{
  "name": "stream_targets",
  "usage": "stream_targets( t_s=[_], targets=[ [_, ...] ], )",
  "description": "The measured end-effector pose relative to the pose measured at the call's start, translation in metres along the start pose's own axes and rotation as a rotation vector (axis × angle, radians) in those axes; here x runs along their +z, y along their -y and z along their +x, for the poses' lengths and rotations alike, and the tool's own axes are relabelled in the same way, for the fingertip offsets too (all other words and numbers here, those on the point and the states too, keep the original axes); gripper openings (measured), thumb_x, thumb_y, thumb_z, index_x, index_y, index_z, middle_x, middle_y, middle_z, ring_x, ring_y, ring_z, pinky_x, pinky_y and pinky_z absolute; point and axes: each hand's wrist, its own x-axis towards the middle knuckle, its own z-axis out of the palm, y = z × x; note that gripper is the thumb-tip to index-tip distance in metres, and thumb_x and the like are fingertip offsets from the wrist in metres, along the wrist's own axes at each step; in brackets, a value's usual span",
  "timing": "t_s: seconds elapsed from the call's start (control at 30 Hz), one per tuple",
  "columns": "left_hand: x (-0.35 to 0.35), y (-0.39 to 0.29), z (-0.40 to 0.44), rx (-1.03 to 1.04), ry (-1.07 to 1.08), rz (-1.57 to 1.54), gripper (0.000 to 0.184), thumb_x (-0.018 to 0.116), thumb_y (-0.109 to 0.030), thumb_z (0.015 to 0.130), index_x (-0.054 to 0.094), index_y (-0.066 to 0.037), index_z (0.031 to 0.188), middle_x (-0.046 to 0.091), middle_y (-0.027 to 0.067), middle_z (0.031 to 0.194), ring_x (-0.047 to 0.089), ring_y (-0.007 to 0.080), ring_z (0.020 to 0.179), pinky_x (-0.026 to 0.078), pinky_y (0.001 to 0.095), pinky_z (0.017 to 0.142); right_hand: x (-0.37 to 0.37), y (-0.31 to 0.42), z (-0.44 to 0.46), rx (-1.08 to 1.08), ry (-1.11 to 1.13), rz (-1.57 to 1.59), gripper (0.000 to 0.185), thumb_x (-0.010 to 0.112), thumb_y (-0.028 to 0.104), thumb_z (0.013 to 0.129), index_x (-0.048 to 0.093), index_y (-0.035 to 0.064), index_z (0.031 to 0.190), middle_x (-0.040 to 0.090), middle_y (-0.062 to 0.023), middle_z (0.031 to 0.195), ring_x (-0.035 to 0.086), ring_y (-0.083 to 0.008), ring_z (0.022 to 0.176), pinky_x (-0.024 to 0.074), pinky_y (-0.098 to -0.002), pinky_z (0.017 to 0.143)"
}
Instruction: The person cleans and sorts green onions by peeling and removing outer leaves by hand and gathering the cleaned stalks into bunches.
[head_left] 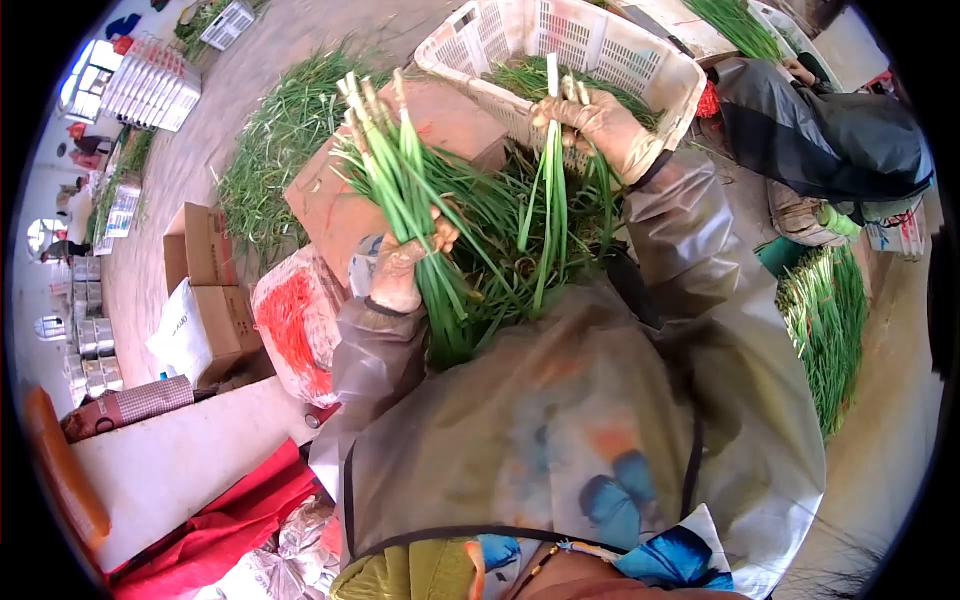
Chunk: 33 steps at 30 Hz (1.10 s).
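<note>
My left hand [408, 262], in a dirty thin glove, is closed around a thick bunch of green onions [400, 165]. Their pale root ends point up and away from me; the leaves hang toward my lap. Off to the right, my gloved right hand [600, 125] grips a few more green onions [553, 190] near their white ends, leaves hanging down. A loose heap of green leaves [500, 225] lies between and below both hands, in front of my apron. Under the left bunch is a flat reddish-brown board [320, 190].
Beyond my right hand stands a white plastic crate [470, 62] with greens inside. A green pile [270, 140] covers the floor ahead left. Red ties [290, 320] and a cardboard box [222, 325] are at left. Another person [820, 130] sits at right near bundled greens [825, 320].
</note>
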Motion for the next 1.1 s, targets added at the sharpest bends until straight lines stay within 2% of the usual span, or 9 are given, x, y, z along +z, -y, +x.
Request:
stream_targets(
  t_s=[0.17, 0.5, 0.57, 0.63, 0.7, 0.9, 0.93, 1.0, 1.1],
  targets=[
    [0.03, 0.023, 0.019, -0.015, 0.014, 0.111, 0.036, 0.066, -0.008, 0.071, 0.056, -0.003, 0.104, 0.061, 0.0107, 0.099, 0.058, 0.018, 0.086, 0.046, 0.03, 0.08, 0.044, -0.031, 0.002, 0.133, -0.002, 0.024, 0.023, 0.062, 0.024, 0.083, 0.062, 0.0035, 0.091, 0.059, -0.0003, 0.066, 0.043, -0.0046, 0.043, 0.0314, -0.0188, 0.036],
    [0.023, 0.01, 0.008, -0.195, -0.001, 0.155, 0.034, 0.07, -0.005, 0.068, 0.056, -0.002, 0.099, 0.061, 0.006, 0.08, 0.057, 0.0139, 0.066, 0.047, 0.0252, 0.059, 0.003, -0.032, 0.024, -0.043, -0.392, 0.265, 0.016, 0.052, 0.015, 0.088, 0.061, 0.0044, 0.097, 0.055, -0.0007, 0.062, 0.035, -0.0047, 0.041, 0.029, -0.0187, 0.034],
    [0.023, 0.011, 0.007, -0.177, -0.039, 0.172, 0.034, 0.069, -0.007, 0.068, 0.055, -0.002, 0.099, 0.06, 0.0061, 0.08, 0.056, 0.0137, 0.066, 0.046, 0.0256, 0.06, 0.013, -0.016, 0.007, 0.154, -0.36, 0.055, 0.024, 0.056, 0.026, 0.086, 0.061, 0.0047, 0.095, 0.053, 0.0008, 0.061, 0.034, -0.0043, 0.04, 0.0282, -0.0179, 0.035],
    [0.019, 0.014, 0.008, -0.157, -0.061, 0.179, 0.033, 0.068, -0.006, 0.068, 0.055, -0.002, 0.099, 0.06, 0.0058, 0.081, 0.056, 0.014, 0.066, 0.046, 0.0256, 0.06, 0.031, -0.008, -0.005, 0.195, 0.037, -0.247, 0.028, 0.063, 0.03, 0.081, 0.061, 0.0052, 0.093, 0.055, 0.0001, 0.065, 0.041, -0.0054, 0.044, 0.0351, -0.0179, 0.04],
    [0.019, 0.015, 0.009, -0.173, -0.042, 0.165, 0.034, 0.068, -0.006, 0.069, 0.055, -0.002, 0.101, 0.061, 0.0058, 0.081, 0.056, 0.0141, 0.066, 0.047, 0.0258, 0.06, 0.054, -0.047, -0.002, -0.016, 0.191, -0.18, 0.029, 0.067, 0.03, 0.078, 0.059, 0.005, 0.089, 0.057, -0.0008, 0.069, 0.049, -0.0072, 0.055, 0.0419, -0.0194, 0.051],
    [0.012, 0.008, 0.005, -0.272, 0.014, 0.14, 0.038, 0.073, -0.008, 0.067, 0.057, -0.002, 0.1, 0.063, 0.0075, 0.083, 0.058, 0.0138, 0.066, 0.048, 0.0247, 0.061, 0.037, -0.059, 0.016, -0.005, 0.27, -0.148, 0.017, 0.06, 0.004, 0.081, 0.05, 0.0005, 0.094, 0.056, -0.0076, 0.084, 0.055, -0.015, 0.076, 0.0458, -0.0233, 0.064],
    [0.008, 0.006, 0.002, -0.297, 0.028, 0.121, 0.038, 0.074, -0.01, 0.066, 0.057, -0.002, 0.099, 0.063, 0.0082, 0.083, 0.059, 0.014, 0.063, 0.049, 0.0253, 0.057, 0.026, -0.082, 0.033, -0.248, 0.112, -0.201, 0.018, 0.059, 0.005, 0.082, 0.049, -0.0016, 0.096, 0.056, -0.0102, 0.085, 0.055, -0.0172, 0.078, 0.0477, -0.0248, 0.067],
    [0.005, 0.003, -0.003, -0.343, 0.047, 0.132, 0.036, 0.074, -0.011, 0.066, 0.057, -0.004, 0.097, 0.063, 0.0073, 0.082, 0.059, 0.0141, 0.062, 0.049, 0.0254, 0.056, 0.03, -0.027, 0.022, 0.317, -0.325, 1.003, 0.027, 0.054, 0.01, 0.085, 0.045, -0.0074, 0.105, 0.056, -0.0151, 0.091, 0.057, -0.0219, 0.086, 0.0511, -0.028, 0.076],
    [0.001, 0.006, -0.01, -0.349, 0.054, 0.149, 0.034, 0.074, -0.012, 0.066, 0.058, -0.005, 0.095, 0.062, 0.0064, 0.081, 0.059, 0.0142, 0.062, 0.049, 0.0255, 0.055, -0.023, -0.034, 0.029, -0.007, -0.264, -0.513, 0.038, 0.06, 0.017, 0.082, 0.046, 0.0023, 0.114, 0.06, -0.0141, 0.095, 0.06, -0.0204, 0.086, 0.049, -0.0261, 0.076]
  ],
)
